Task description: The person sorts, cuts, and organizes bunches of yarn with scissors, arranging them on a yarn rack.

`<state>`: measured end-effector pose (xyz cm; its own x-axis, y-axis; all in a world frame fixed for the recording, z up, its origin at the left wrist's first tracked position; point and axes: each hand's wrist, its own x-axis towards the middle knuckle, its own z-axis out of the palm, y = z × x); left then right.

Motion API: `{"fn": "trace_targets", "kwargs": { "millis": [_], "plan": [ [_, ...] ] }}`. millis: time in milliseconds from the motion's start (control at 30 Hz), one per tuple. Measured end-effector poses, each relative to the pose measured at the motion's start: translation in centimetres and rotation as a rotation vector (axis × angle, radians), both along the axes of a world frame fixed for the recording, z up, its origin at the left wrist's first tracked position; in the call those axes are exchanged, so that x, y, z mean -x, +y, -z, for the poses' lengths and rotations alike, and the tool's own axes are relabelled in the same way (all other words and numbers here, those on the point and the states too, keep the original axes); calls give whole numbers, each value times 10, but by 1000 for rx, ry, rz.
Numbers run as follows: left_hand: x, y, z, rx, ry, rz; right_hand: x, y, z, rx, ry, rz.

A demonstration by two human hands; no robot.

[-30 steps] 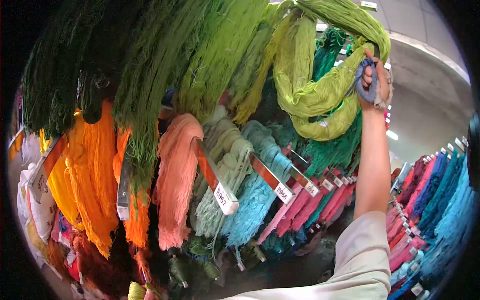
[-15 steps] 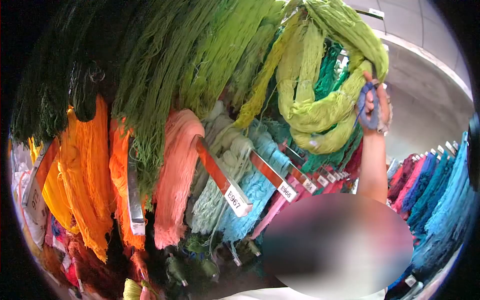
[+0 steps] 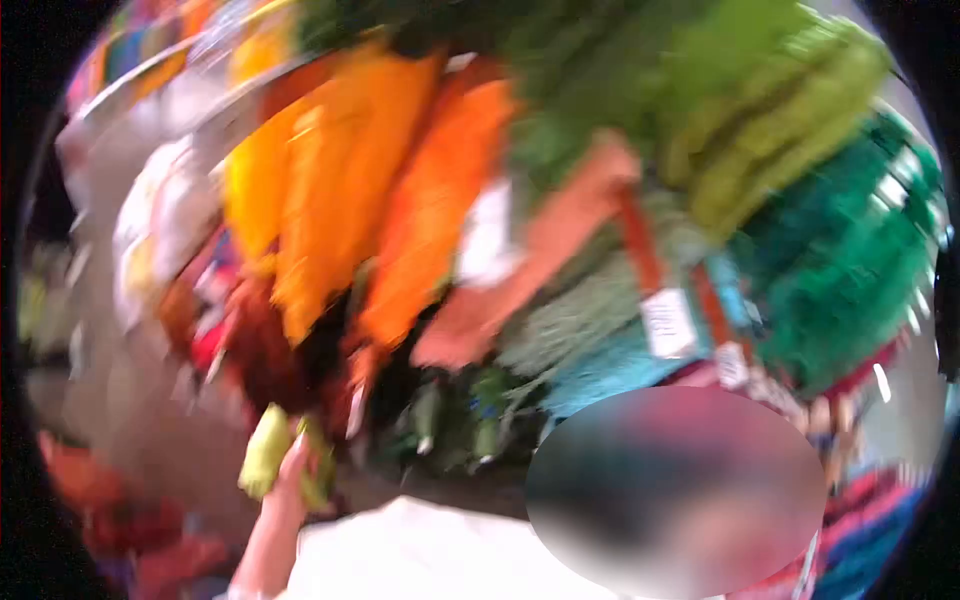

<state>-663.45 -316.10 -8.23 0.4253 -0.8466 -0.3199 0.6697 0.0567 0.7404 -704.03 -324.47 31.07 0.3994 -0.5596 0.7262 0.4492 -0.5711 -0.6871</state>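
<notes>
My left hand (image 3: 288, 478), low at the left, is closed round a folded yellow-green yarn skein (image 3: 264, 452). Part of the bundle sticks out on each side of the thumb. A skin-coloured smear at the right edge of the blurred oval looks like my right hand (image 3: 836, 425); its fingers are too blurred to read. Above it hang dark green skeins (image 3: 850, 270). Olive-yellow skeins (image 3: 770, 140) hang higher up. Orange skeins (image 3: 350, 170) and a salmon skein (image 3: 540, 265) hang above and to the right of my left hand.
Rack arms with white labels (image 3: 668, 322) jut out among pale green and light blue skeins (image 3: 615, 372). White bags (image 3: 160, 225) stand at the left. Reddish bundles (image 3: 130, 510) lie at the lower left. A blurred oval hides the lower right.
The view has swung left and tilted. My right hand, raised at the lime-green skein before, is away from it. My left hand with its skein has come further into view.
</notes>
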Motion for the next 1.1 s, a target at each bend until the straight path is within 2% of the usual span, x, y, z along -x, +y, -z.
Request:
{"fn": "trace_targets", "kwargs": {
  "millis": [33, 67, 100, 133, 167, 200, 233, 300, 333, 367, 433, 533, 600, 633, 667, 700, 733, 800, 833, 867, 900, 967, 1067, 1100],
  "plan": [
    [-6, 7, -4, 21, -34, -34, 8, -2, 27, 24, 6, -106],
    [-5, 11, -19, 30, 83, -135, -1, -23, 49, 47, 94, -418],
    [-8, 20, -39, 105, 95, -164, -13, -68, 59, 289, 378, -847],
    [-11, 25, -47, 89, 185, -276, -39, -64, 84, 181, 417, -840],
    [-20, 37, -55, 235, 265, -206, -65, -61, 118, 265, 405, -685],
    [-28, 46, -55, 244, 317, -231, -93, -42, 156, 131, 350, -500],
    [-34, 53, -59, 295, 297, -256, -112, -40, 176, 121, 326, -569],
    [-45, 66, -77, 444, 295, -256, -147, -34, 202, -329, 981, -500],
    [-50, 72, -82, 414, 268, -310, -172, -33, 221, -392, 1021, -498],
    [-56, 78, -81, 394, 209, -364, -196, -39, 247, -188, 992, -474],
    [-74, 93, -84, 314, 71, -475, -231, -36, 294, -122, 1033, -443],
    [-112, 114, -77, 290, -63, -607, -286, -20, 319, -82, 1165, -486],
    [-145, 127, -61, 283, -48, -621, -336, -7, 333, -60, 968, -528],
    [-163, 134, -56, 252, -68, -617, -366, -1, 335, -150, 957, -566],
    [-178, 137, -50, 223, -49, -650, -398, 4, 332, -123, 948, -585],
    [-193, 142, -54, 158, -75, -608, -434, 10, 327, -89, 937, -606],
    [-211, 147, -56, 198, -118, -527, -470, 20, 328, -122, 830, -690],
    [-245, 155, -66, 237, -171, -433, -536, 35, 319, -119, 796, -864],
    [-263, 161, -70, 219, -143, -461, -567, 41, 332, -52, 742, -927],
    [-282, 169, -73, 200, -115, -492, -595, 52, 307, 24, 824, -953],
    [-301, 176, -75, 209, -120, -545, -623, 57, 315, 126, 778, -954],
    [-337, 189, -74, 227, -110, -602, -666, 68, 309, 146, 705, -1008],
    [-382, 198, -62, 215, -66, -704, -730, 70, 330, 113, 812, -1133],
    [-399, 200, -55, 175, -126, -739, -752, 70, 330, 232, 809, -1137]
  ]
}}
